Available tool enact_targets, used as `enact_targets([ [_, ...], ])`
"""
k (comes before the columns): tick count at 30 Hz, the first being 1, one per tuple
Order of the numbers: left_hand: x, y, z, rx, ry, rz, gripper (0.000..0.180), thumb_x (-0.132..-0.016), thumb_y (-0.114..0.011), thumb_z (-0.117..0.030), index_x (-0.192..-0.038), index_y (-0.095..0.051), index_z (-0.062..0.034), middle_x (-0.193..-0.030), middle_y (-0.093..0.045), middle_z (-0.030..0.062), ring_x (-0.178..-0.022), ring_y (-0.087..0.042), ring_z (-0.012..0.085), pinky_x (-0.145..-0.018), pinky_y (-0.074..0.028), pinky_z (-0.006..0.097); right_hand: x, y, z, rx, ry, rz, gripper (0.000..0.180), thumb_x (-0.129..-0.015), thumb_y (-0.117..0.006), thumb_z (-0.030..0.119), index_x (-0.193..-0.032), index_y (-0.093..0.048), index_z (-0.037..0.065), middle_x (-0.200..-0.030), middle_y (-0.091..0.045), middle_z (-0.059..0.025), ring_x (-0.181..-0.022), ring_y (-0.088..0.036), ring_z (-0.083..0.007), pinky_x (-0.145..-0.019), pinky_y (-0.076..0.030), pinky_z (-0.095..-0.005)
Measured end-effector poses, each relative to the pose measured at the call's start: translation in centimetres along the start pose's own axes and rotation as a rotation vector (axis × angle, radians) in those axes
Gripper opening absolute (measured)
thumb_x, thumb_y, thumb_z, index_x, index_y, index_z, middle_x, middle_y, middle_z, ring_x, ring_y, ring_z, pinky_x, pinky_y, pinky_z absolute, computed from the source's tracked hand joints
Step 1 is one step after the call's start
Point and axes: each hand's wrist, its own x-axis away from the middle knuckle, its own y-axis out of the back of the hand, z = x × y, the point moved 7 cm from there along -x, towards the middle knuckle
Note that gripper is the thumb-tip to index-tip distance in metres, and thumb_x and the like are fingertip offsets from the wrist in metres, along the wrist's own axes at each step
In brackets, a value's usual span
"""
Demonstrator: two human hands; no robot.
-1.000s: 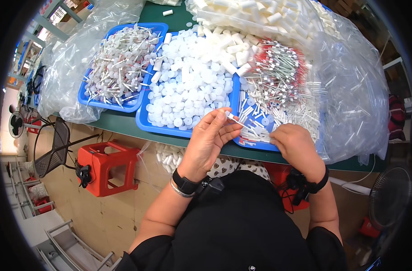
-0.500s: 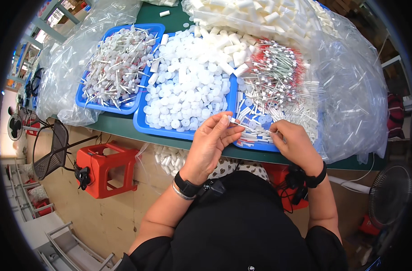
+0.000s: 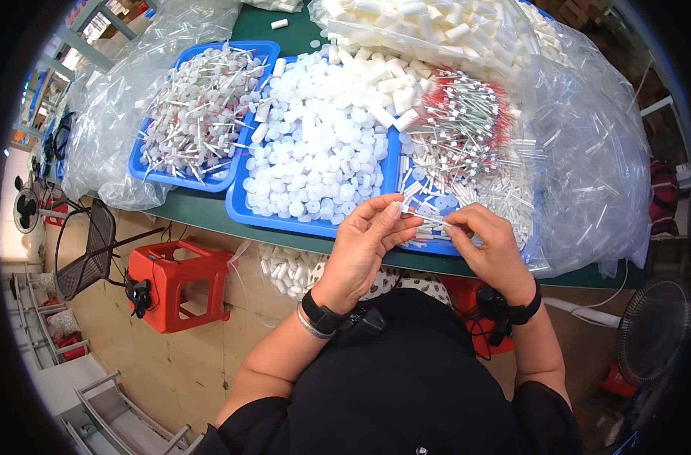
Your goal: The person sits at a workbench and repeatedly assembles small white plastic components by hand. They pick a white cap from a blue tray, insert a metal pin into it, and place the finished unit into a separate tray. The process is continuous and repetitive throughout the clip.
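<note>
— Running across the top of the frame is what?

— The table (image 3: 209, 212), green, with big clear bags (image 3: 603, 167) slumped over it at upper left and upper right. Three blue trays sit side by side on it: the left tray (image 3: 144, 173) holds white sticks with caps, the middle tray (image 3: 243, 216) is heaped with round white caps (image 3: 322, 152), and the right tray (image 3: 436, 246) holds thin white tubes with red ends (image 3: 466, 121). A further bag of white cylinders (image 3: 406, 19) lies at top centre.

— And below the table edge?

— A tan floor. A red stool (image 3: 180, 282) stands at centre left, a black mesh chair (image 3: 87, 250) beside it, and a fan (image 3: 652, 330) shows at lower right.

— Where are the hands?

— Both at the frame's centre, over the near edge of the right tray. The left hand (image 3: 364, 246) has fingers curled, thumb and forefinger pinched on one end of a small white tube (image 3: 425, 218). The right hand (image 3: 491, 246) pinches the other end, fingers narrow around it.

— So the tube lies where, exactly?

— Level between the two hands, spanning the small gap from the left fingertips to the right ones, just above the tray's front rim. Each wrist wears a dark band.
</note>
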Motion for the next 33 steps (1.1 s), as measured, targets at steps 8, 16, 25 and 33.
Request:
enact_targets([
  [8,0.6,-1.2,1.4,-0.149,0.058,0.111,0.037,-0.099,-0.058,-0.015,-0.131,-0.054,0.002,-0.125,-0.062,0.0122,-0.109,-0.063,0.0192,-0.096,-0.05,0.031,0.4,-2.6,-2.2,-0.565,-0.415,0.14,0.016,-0.098,-0.056,0.011,-0.1,-0.064,-0.003,-0.079,-0.065,-0.0076,-0.064,-0.065,-0.014,-0.058,-0.052,-0.0249],
  [16,0.8,-0.6,-1.6,-0.388,-0.106,0.088,0.03,-0.098,-0.059,-0.012,-0.124,-0.061,0.0017,-0.12,-0.065,0.0099,-0.107,-0.061,0.0159,-0.095,-0.05,0.03,-0.8,-3.6,-0.8,-0.457,-0.32,0.254,0.024,-0.104,-0.046,0.016,-0.106,-0.062,-0.002,-0.074,-0.065,-0.0089,-0.058,-0.065,-0.0131,-0.054,-0.051,-0.0244],
  [25,0.0,7.9,-25.0,-0.799,-1.02,-0.545,0.065,-0.093,-0.067,-0.024,-0.144,-0.039,0.0037,-0.137,-0.045,0.0181,-0.125,-0.046,0.0252,-0.105,-0.037,0.035,-4.6,-5.2,1.1,1.007,0.372,0.108,0.005,-0.071,-0.06,0.007,-0.076,-0.061,0.007,-0.079,-0.053,-0.0063,-0.085,-0.052,-0.0217,-0.075,-0.04,-0.0323],
  [33,1.0,2.4,-17.2,-1.496,-1.14,-0.417,0.036,-0.085,-0.07,-0.006,-0.12,-0.062,-0.0042,-0.122,-0.063,0.0109,-0.119,-0.054,0.0276,-0.104,-0.038,0.038,-4.3,-5.2,0.5,0.898,0.444,0.202,0.007,-0.073,-0.058,0.007,-0.08,-0.059,0.006,-0.081,-0.054,-0.007,-0.082,-0.051,-0.0233,-0.075,-0.04,-0.0356],
])
